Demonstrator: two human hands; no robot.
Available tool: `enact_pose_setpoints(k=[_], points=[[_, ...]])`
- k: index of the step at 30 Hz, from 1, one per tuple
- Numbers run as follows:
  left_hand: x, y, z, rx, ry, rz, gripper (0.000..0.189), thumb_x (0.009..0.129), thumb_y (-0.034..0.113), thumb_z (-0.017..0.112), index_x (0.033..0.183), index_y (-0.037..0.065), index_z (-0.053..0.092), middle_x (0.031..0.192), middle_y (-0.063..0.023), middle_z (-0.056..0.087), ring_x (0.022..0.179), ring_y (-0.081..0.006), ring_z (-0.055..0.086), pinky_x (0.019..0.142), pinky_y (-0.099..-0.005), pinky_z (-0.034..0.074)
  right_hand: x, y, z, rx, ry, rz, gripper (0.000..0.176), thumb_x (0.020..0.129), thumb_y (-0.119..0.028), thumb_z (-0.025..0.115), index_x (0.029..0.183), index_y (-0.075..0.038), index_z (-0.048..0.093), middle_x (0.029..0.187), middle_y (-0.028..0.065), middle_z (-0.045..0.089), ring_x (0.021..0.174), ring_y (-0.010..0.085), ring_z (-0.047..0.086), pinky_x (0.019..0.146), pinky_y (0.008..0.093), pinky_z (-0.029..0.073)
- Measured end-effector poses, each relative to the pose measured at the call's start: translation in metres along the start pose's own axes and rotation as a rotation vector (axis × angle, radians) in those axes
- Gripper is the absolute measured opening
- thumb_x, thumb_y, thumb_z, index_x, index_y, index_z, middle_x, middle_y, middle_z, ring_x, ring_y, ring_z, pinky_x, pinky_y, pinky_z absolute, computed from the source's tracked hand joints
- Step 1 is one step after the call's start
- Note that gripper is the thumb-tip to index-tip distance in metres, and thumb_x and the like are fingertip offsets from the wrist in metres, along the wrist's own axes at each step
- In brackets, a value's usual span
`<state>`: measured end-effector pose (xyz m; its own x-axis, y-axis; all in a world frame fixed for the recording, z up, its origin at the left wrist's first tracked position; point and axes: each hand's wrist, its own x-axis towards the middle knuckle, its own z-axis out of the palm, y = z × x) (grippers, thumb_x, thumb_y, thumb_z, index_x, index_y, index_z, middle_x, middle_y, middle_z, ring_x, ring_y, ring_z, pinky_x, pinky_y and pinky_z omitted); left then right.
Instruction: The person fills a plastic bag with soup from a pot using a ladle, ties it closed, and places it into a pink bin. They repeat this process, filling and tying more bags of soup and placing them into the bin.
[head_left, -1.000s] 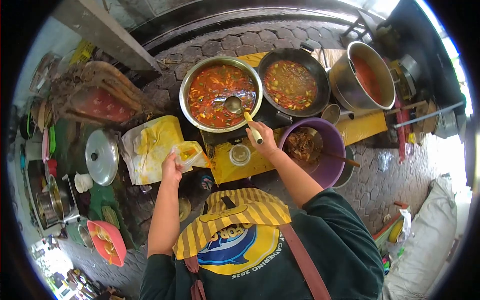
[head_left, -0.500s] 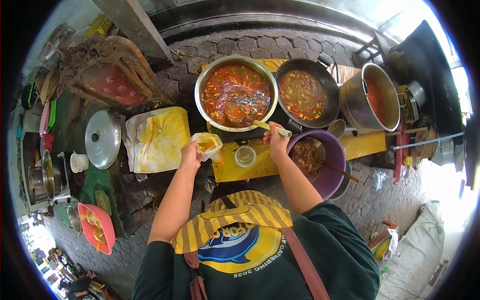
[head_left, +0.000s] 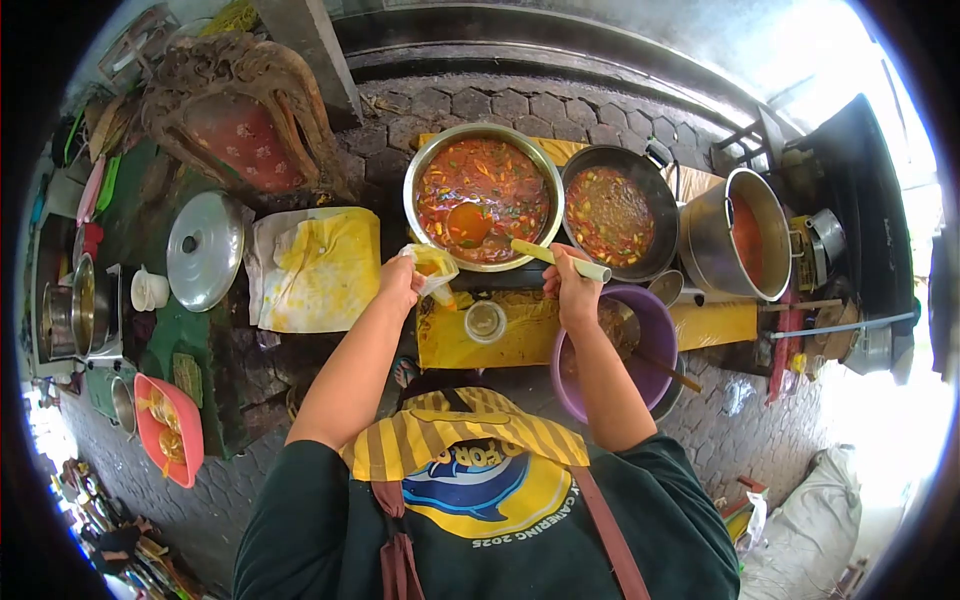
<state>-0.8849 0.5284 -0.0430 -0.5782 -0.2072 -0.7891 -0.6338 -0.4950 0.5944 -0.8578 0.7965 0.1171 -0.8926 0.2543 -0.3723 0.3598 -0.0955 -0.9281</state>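
My right hand is wrapped round the pale green handle of a ladle. Its round bowl, full of orange broth, lies at the surface of the red soup near the front of a wide steel basin. Vegetable pieces float in that soup. Pinched in my left hand is a clear plastic bag with something orange-yellow inside, held by the basin's front left rim. Below, between my forearms, a small clear round container stands on the yellow-covered bench.
Right of the basin stand a black wok of stew and a tall steel pot. A purple bucket is under my right forearm. To the left lie a stained yellow cloth, a pot lid and a pink basin.
The view has shifted a little. My right hand has moved slightly with the ladle, whose broth-filled bowl shows more plainly in the soup. My left hand still holds the bag.
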Motion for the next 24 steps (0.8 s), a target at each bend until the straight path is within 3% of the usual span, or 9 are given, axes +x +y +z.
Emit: enact_pose_setpoints(k=[6,8,10,11,13,15,18,21,24], points=[[0.018,0.006,0.010,-0.105,0.058,0.008,0.019,0.085,0.012,0.045,0.098,0.004,0.057,0.051,-0.0075,0.051,0.035,-0.0163,0.045,0.034,-0.0293,0.034,-0.037,0.000,0.022,-0.009,-0.137,-0.082,0.020,0.086,-0.020,0.060,0.094,-0.003,0.062,0.062,0.0018,0.056,0.046,0.0095,0.049,0.043,0.0229,0.039],[0.020,0.007,0.012,-0.136,0.082,0.009,0.018,0.086,0.013,0.046,0.097,0.005,0.056,0.050,-0.0075,0.050,0.035,-0.0166,0.045,0.034,-0.0295,0.035,-0.046,0.029,0.025,-0.264,-0.304,-0.488,0.022,0.082,-0.014,0.061,0.100,0.000,0.060,0.075,0.0095,0.061,0.061,0.0164,0.058,0.052,0.0281,0.046],[0.003,0.012,0.015,-0.152,0.093,0.005,0.017,0.086,0.014,0.046,0.097,0.005,0.056,0.050,-0.0075,0.050,0.035,-0.0167,0.045,0.034,-0.0296,0.035,-0.054,0.046,0.029,-0.494,-0.507,-0.995,0.025,0.076,-0.009,0.063,0.100,-0.001,0.059,0.078,0.0121,0.060,0.065,0.0239,0.058,0.055,0.0347,0.047],[-0.027,0.027,0.020,-0.142,0.132,0.021,0.014,0.087,0.015,0.047,0.090,0.005,0.056,0.048,-0.0071,0.048,0.034,-0.0160,0.044,0.032,-0.0287,0.034,-0.063,0.047,0.031,-0.495,-0.507,-0.992,0.025,0.076,-0.009,0.063,0.100,-0.001,0.059,0.078,0.0121,0.060,0.065,0.0239,0.058,0.055,0.0347,0.047],[-0.040,0.034,0.020,-0.129,0.169,0.037,0.015,0.088,0.016,0.048,0.084,0.005,0.056,0.045,-0.0067,0.046,0.033,-0.0153,0.043,0.030,-0.0277,0.033,-0.081,0.043,0.035,-0.816,-0.643,-1.094,0.030,0.071,-0.005,0.064,0.100,-0.002,0.058,0.077,0.0133,0.056,0.066,0.0286,0.056,0.057,0.0388,0.047],[-0.034,0.032,0.011,-0.014,0.223,0.083,0.018,0.089,0.016,0.049,0.098,0.004,0.056,0.047,-0.0092,0.050,0.032,-0.0177,0.045,0.032,-0.0306,0.034,-0.084,0.037,0.034,-0.778,-0.611,-1.095,0.029,0.072,-0.005,0.065,0.100,-0.002,0.058,0.074,0.0124,0.054,0.066,0.0282,0.056,0.057,0.0392,0.047],[-0.018,0.023,-0.006,-0.016,0.305,0.115,0.019,0.090,0.019,0.051,0.100,0.003,0.056,0.045,-0.0097,0.050,0.032,-0.0179,0.045,0.032,-0.0312,0.034,-0.080,0.035,0.028,-0.703,-0.567,-1.087,0.029,0.072,-0.004,0.064,0.100,-0.002,0.058,0.073,0.0117,0.054,0.064,0.0276,0.056,0.056,0.0376,0.047],[-0.034,0.031,-0.006,-0.022,0.375,0.128,0.018,0.090,0.019,0.052,0.097,0.003,0.056,0.047,-0.0093,0.051,0.031,-0.0172,0.044,0.031,-0.0300,0.033,-0.068,0.028,0.028,-0.470,-0.374,-0.946,0.024,0.073,0.004,0.062,0.097,0.002,0.059,0.076,0.0151,0.059,0.061,0.0264,0.058,0.054,0.0328,0.046],[-0.034,0.032,-0.012,-0.051,0.370,0.169,0.017,0.091,0.020,0.051,0.094,0.003,0.054,0.050,-0.0084,0.052,0.031,-0.0160,0.042,0.030,-0.0287,0.031,-0.046,0.039,0.030,-0.319,-0.200,-0.734,0.022,0.079,-0.002,0.062,0.100,0.001,0.060,0.082,0.0149,0.062,0.064,0.0220,0.059,0.059,0.0317,0.048]])
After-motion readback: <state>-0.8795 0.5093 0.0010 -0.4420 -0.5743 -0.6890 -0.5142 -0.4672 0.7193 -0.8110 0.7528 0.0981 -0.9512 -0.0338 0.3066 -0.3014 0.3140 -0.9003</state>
